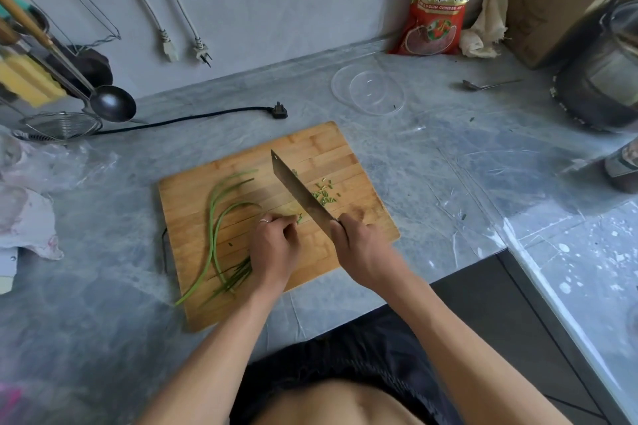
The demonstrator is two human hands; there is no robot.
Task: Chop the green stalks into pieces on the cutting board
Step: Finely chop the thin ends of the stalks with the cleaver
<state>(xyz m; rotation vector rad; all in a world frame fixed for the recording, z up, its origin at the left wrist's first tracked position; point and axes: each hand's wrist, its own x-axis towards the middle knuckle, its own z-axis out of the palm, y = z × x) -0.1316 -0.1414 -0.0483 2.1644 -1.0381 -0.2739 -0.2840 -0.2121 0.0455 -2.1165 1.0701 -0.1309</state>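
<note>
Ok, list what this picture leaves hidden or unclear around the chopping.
Head view only:
- Cleaver handle: wrapped by the right hand.
- Green stalks under the left hand: fingers cover the cut ends.
- Chopped pieces: too small to count.
- Black appliance: cut off by right edge.

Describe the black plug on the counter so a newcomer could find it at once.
Start at the wooden cutting board on the grey counter. Just beyond its far edge lies the black plug, ending a black cable running left. Unlike the two white plugs hanging on the wall, it rests flat on the counter.
</note>
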